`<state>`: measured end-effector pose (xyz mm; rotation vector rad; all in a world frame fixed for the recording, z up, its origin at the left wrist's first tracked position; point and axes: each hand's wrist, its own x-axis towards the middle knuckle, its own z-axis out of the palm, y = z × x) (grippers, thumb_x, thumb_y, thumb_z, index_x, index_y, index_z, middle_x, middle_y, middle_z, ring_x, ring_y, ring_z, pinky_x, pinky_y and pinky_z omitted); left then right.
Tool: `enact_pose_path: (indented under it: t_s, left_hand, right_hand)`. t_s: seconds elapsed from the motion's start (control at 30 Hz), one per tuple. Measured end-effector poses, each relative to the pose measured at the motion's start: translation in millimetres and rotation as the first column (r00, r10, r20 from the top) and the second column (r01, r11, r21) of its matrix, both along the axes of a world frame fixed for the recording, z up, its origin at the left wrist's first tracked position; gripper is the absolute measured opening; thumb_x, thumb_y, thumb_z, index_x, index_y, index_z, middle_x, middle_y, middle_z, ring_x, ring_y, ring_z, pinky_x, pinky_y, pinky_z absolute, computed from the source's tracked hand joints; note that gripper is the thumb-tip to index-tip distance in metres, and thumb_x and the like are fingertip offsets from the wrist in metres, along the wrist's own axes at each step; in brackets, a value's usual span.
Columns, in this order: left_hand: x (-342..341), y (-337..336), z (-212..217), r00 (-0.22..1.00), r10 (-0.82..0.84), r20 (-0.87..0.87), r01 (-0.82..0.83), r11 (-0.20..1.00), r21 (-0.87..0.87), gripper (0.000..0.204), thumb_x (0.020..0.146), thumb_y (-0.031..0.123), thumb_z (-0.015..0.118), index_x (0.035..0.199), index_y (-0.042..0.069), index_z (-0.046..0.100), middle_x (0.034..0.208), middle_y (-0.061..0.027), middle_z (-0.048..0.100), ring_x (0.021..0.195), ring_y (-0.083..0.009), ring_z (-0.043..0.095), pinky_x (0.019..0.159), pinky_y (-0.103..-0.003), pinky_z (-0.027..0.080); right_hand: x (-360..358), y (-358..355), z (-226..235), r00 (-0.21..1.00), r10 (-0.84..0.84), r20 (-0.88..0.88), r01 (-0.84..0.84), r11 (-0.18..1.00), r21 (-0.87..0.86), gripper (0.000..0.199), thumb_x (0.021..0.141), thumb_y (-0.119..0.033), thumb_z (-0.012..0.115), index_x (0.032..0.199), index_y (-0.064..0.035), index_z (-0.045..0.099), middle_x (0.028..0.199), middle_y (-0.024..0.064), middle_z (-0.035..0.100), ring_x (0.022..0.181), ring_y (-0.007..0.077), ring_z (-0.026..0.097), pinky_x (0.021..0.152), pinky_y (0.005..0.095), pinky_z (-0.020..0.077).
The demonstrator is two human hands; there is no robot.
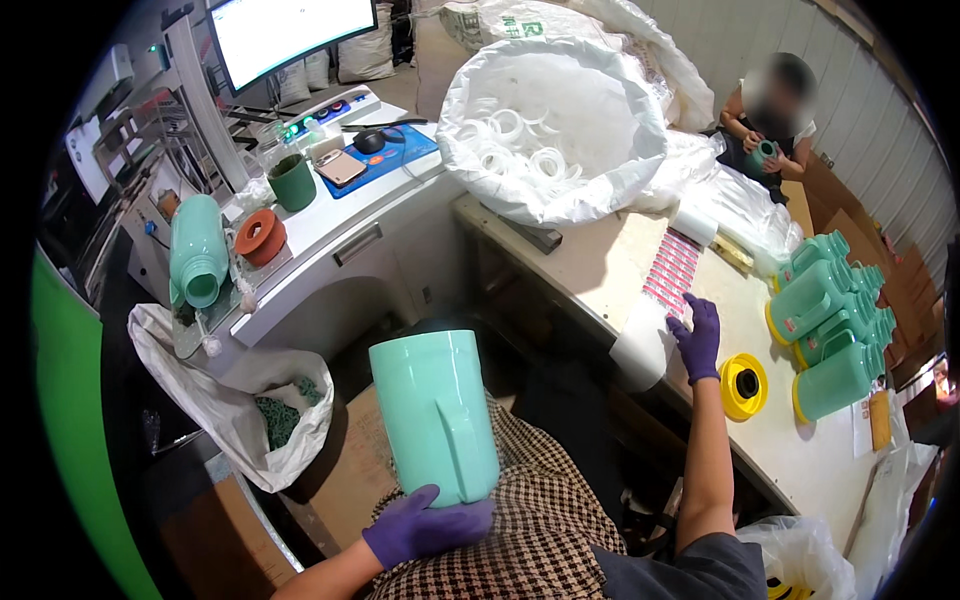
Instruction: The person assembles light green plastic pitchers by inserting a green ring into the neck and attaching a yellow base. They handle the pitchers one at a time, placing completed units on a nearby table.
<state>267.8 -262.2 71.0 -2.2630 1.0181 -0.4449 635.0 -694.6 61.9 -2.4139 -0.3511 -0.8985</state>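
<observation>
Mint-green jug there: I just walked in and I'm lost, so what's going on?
The left hand holds the mint-green jug over the lap. The right hand is beside a red-and-white patterned sheet on the bench. A yellow round part lies nearby; yellow-based jugs stand farther right.

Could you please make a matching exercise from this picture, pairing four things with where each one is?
Things
1. Jug above the checked cloth
2. Yellow-and-black round piece
3. White rings
4. Phone

Places
A. On the blue mat
B. Held by the left hand
C. Inside the big white bag
D. On the tabletop, near the right hand

Pairs: 1-B, 2-D, 3-C, 4-A
</observation>
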Motion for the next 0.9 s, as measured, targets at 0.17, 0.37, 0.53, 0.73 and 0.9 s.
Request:
enact_pose_path:
  t_s: [0.17, 0.37, 0.53, 0.73, 0.9]
  left_hand:
    - [7.6, -8.2, 17.1, 0.991, 0.005, -0.131, -0.027, 0.985, -0.169, 0.046, 0.088, 0.021, 0.061, 0.132, 0.025, 0.048, 0.136, 0.0103, 0.05, 0.129, -0.0046, 0.046, 0.084, -0.03, 0.045]
    - [8.2, -11.4, 14.1, 0.999, -0.03, -0.02, 0.025, 0.973, -0.229, 0.035, 0.09, 0.029, 0.057, 0.125, 0.029, 0.052, 0.132, 0.0118, 0.051, 0.123, -0.0015, 0.047, 0.074, -0.032, 0.043]
    - [14.8, -12.9, 9.1, 0.997, -0.056, 0.049, 0.067, 0.963, -0.261, 0.031, 0.092, 0.025, 0.057, 0.122, 0.027, 0.054, 0.134, 0.0107, 0.052, 0.125, -0.0022, 0.047, 0.073, -0.03, 0.043]
    - [17.6, -3.0, 19.5, 0.968, -0.146, -0.206, 0.077, 0.948, -0.31, 0.049, 0.091, 0.014, 0.06, 0.136, 0.025, 0.044, 0.148, 0.0078, 0.049, 0.128, -0.005, 0.051, 0.08, -0.028, 0.048]
    - [13.9, -7.3, 34.5, 0.961, -0.124, -0.247, 0.044, 0.95, -0.308, 0.052, 0.095, 0.01, 0.054, 0.143, 0.024, 0.039, 0.156, 0.0054, 0.043, 0.137, -0.0079, 0.046, 0.11, -0.039, 0.035]
  right_hand:
    - [31.8, -35.4, -20.3, 0.961, -0.03, -0.276, 0.036, 0.999, 0.017, 0.024, 0.078, -0.023, 0.081, 0.093, -0.0062, 0.074, 0.092, 0.0151, 0.067, 0.09, 0.0329, 0.064, 0.082, 0.0413, 0.0515]
    - [32.2, -36.0, -8.0, 0.957, -0.014, -0.289, 0.017, 1.0, 0.009, 0.017, 0.08, -0.018, 0.081, 0.084, -0.0042, 0.072, 0.081, 0.0122, 0.064, 0.075, 0.0283, 0.064, 0.07, 0.0388, 0.0512]
    - [-43.2, 45.3, 51.8, 0.95, 0.298, -0.09, -0.249, 0.901, 0.355, 0.006, 0.085, -0.005, 0.075, 0.085, -0.0018, 0.071, 0.082, 0.007, 0.063, 0.077, 0.0188, 0.062, 0.07, 0.0317, 0.0508]
    - [-120.8, 205.2, 153.6, 0.399, 0.857, -0.327, -0.605, 0.514, 0.609, 0.01, 0.093, -0.01, 0.068, 0.092, 0.0001, 0.069, 0.09, 0.0048, 0.063, 0.081, 0.0119, 0.059, 0.076, 0.0275, 0.0485]
    - [-114.8, 255.5, 151.2, 0.121, 0.839, -0.53, -0.542, 0.503, 0.673, 0.019, 0.091, -0.018, 0.071, 0.092, 0.0004, 0.071, 0.08, 0.0015, 0.062, 0.071, 0.0065, 0.053, 0.065, 0.0269, 0.046]
